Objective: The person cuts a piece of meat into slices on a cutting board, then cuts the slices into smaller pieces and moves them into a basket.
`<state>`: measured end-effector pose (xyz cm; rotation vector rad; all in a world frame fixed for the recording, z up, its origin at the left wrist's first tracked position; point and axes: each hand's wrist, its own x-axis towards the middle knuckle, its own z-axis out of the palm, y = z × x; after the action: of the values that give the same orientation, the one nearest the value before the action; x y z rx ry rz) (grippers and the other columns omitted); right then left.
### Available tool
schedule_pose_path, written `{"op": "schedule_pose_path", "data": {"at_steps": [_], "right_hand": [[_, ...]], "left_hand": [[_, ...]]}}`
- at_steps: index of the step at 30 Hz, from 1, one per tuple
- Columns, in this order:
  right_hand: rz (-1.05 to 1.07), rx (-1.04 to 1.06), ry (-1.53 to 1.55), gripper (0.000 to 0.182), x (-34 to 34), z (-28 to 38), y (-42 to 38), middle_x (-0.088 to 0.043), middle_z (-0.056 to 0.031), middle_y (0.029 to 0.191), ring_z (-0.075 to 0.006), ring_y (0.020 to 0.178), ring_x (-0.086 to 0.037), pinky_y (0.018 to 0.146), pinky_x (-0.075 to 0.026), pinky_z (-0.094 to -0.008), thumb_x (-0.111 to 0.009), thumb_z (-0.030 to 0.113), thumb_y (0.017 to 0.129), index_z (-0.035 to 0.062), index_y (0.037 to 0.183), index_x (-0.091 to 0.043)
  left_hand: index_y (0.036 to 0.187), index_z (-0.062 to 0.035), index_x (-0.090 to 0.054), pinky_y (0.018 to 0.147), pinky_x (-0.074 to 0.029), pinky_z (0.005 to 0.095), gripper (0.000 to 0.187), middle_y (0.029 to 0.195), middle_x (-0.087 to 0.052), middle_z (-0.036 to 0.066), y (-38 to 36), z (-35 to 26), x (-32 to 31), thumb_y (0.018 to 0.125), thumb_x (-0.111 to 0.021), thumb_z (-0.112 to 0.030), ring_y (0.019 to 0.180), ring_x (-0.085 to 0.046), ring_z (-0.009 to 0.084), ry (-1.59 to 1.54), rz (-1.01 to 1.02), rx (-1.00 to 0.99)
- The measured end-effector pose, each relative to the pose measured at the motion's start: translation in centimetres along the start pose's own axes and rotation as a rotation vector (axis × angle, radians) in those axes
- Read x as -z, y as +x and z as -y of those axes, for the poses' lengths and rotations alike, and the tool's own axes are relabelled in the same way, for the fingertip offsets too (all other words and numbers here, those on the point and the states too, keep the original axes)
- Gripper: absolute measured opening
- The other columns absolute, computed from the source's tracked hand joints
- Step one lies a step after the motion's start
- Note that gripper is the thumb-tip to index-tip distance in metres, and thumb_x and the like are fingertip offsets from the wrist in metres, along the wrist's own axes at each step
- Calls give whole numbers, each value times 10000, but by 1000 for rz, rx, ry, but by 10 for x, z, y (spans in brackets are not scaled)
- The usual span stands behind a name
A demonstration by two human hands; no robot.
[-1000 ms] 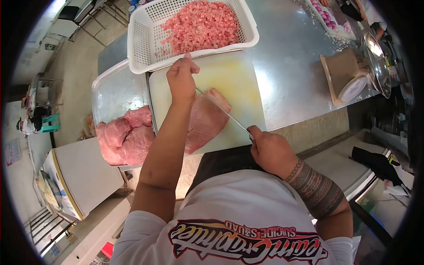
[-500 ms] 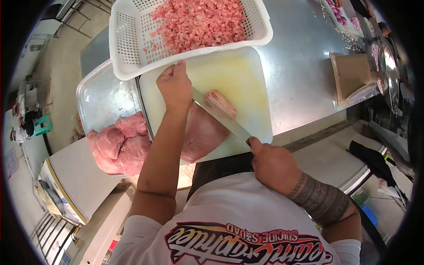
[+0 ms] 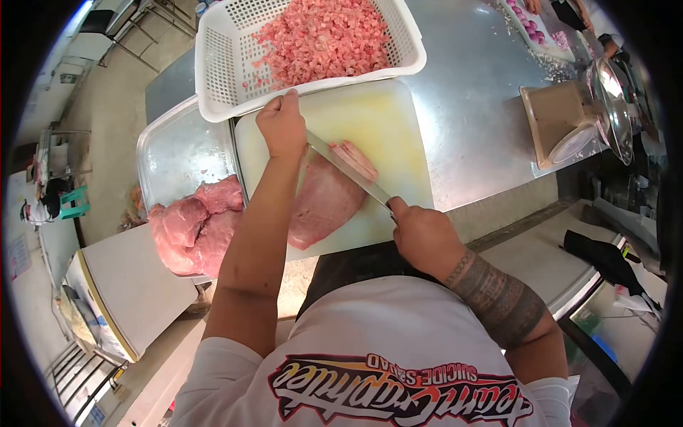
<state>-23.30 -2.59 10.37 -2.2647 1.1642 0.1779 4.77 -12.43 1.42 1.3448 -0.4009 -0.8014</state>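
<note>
My right hand is closed around the handle of a long knife. Its blade slants up and left across a large piece of raw meat with a pale end, on a white cutting board. By the blade's far end my left hand is closed in a fist, thumb side toward the basket rim; what it grips, if anything, is hidden. Beyond the board stands a white perforated basket with diced meat in it.
Larger raw meat pieces lie in a metal tray left of the board. On the steel table to the right are a brownish scale-like device and a tray of purple onions. Another person's hand shows at the top right.
The knife and my right hand have shifted slightly up and left in view. The whole scene has also moved a little with the camera. Both hands remain closed.
</note>
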Motion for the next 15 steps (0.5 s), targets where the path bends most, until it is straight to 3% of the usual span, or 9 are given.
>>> {"op": "schedule_pose_path", "data": {"at_steps": [4,15], "right_hand": [[38,-33,71,345,25,17,-32,-714,-199,788,-394,726,-721,679,-580,-504,-651,66,907,10,1243,-594],[126,-53,104,377,39,26,-36,-700,-213,777,-418,739,-710,691,-569,-527,-641,52,898,-4,1266,-579]], "left_hand": [[619,-82,-504,448,-234,293,445,570,-443,-53,-27,-44,-10,1023,-684,-136,465,-332,51,-50,12,-12],[619,-72,-507,461,-271,296,446,578,-457,-54,-28,-11,6,1023,-678,-152,497,-351,44,43,60,110]]}}
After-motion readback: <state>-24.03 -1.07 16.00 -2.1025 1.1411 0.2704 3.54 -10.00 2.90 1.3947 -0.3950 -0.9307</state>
